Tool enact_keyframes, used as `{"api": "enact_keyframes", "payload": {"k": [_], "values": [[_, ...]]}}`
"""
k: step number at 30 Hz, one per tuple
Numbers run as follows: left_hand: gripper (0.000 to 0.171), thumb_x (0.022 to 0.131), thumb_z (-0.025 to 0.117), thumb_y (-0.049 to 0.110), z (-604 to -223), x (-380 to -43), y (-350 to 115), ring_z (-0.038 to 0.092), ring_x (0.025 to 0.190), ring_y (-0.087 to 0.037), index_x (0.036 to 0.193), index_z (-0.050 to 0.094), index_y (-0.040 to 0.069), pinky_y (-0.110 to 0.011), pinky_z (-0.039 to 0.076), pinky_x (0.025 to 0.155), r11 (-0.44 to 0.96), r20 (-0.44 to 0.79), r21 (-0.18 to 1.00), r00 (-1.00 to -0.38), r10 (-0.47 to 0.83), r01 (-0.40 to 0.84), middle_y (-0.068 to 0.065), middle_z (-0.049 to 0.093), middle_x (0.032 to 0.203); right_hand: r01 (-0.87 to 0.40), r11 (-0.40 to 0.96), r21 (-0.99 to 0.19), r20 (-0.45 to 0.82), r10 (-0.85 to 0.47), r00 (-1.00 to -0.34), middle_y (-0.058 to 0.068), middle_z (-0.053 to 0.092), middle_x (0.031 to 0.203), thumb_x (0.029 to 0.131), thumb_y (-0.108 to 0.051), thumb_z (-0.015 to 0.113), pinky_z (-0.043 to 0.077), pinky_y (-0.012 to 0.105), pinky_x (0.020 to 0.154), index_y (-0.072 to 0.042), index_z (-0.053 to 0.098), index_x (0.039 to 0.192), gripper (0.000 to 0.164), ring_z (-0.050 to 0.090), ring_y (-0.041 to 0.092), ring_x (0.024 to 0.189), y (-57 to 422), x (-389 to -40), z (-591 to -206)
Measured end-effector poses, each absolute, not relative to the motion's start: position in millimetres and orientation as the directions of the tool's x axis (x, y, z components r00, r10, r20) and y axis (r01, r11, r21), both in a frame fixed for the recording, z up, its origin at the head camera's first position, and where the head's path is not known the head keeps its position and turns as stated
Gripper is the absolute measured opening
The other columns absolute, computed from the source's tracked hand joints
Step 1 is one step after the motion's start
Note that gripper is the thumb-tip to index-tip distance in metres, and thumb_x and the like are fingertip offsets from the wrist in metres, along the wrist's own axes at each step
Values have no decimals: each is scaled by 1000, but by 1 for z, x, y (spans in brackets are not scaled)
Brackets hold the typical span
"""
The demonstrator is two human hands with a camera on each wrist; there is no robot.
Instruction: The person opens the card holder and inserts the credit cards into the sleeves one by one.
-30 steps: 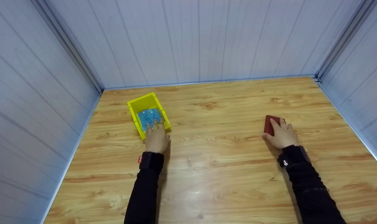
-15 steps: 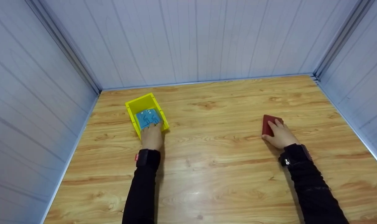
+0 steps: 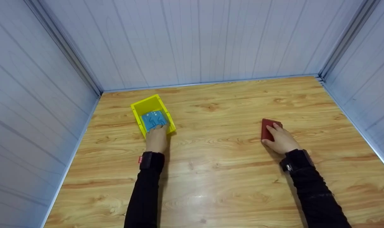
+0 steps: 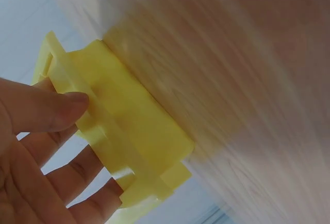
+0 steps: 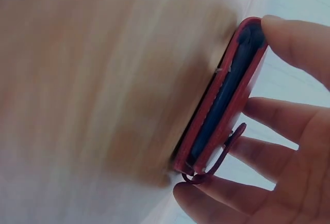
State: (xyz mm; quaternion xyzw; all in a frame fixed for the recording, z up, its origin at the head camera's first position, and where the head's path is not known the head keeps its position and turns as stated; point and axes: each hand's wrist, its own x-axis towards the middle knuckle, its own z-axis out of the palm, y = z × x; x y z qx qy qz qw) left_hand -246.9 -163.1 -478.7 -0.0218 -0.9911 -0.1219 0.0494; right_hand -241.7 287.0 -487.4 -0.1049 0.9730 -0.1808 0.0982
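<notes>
On the left of the head view, my left hand (image 3: 156, 139) grips the near rim of a yellow plastic bin (image 3: 146, 106). The left wrist view shows the thumb (image 4: 67, 111) outside the bin's wall and the other fingers behind the rim. A light blue packet (image 3: 153, 119) with dark line drawings lies inside the bin. Over on the right, my right hand (image 3: 282, 139) holds a red wallet (image 3: 265, 126) by its edges, close over the tabletop. Its dark blue inside (image 5: 224, 100) and loose strap (image 5: 227, 149) show in the right wrist view.
The wood-grain tabletop (image 3: 204, 152) runs between both hands. Pale panel walls (image 3: 185, 41) enclose it at the back and both sides, with grey corner posts (image 3: 350, 38) at the back.
My left fingers have drawn back from the blue packet and curled over the bin's near rim; the bin has shifted slightly right. My right hand has moved the red wallet a little left.
</notes>
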Motion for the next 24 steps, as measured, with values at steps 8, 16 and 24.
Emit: {"api": "enact_keyframes", "payload": {"k": [8, 16, 24], "values": [[46, 95, 54, -2, -478, -248, -154, 60, 118, -41, 138, 57, 14, -57, 50, 94, 963, 87, 253, -993, 75, 95, -17, 61, 134, -213, 907, -364, -118, -272, -955, 38, 22, 153, 97, -37, 58, 29, 67, 108, 2, 32, 150, 71, 26, 59, 136, 275, -234, -487], [37, 97, 60, 17, -480, -247, -139, 64, 112, -38, 134, 61, 13, -50, 52, 94, 956, 152, 245, -980, 125, 160, -16, 65, 128, -247, 905, -346, -108, -300, -948, 34, 25, 154, 96, -36, 59, 34, 66, 105, 0, 34, 150, 69, 31, 59, 134, 261, -225, -488], [42, 89, 67, 3, -483, -251, -124, 65, 111, -36, 131, 62, 8, -47, 54, 92, 948, 192, 207, -960, 204, 242, -16, 66, 127, -299, 889, -346, -73, -343, -936, 32, 29, 153, 95, -34, 61, 37, 64, 104, -1, 38, 149, 67, 36, 58, 132, 246, -216, -488]]}}
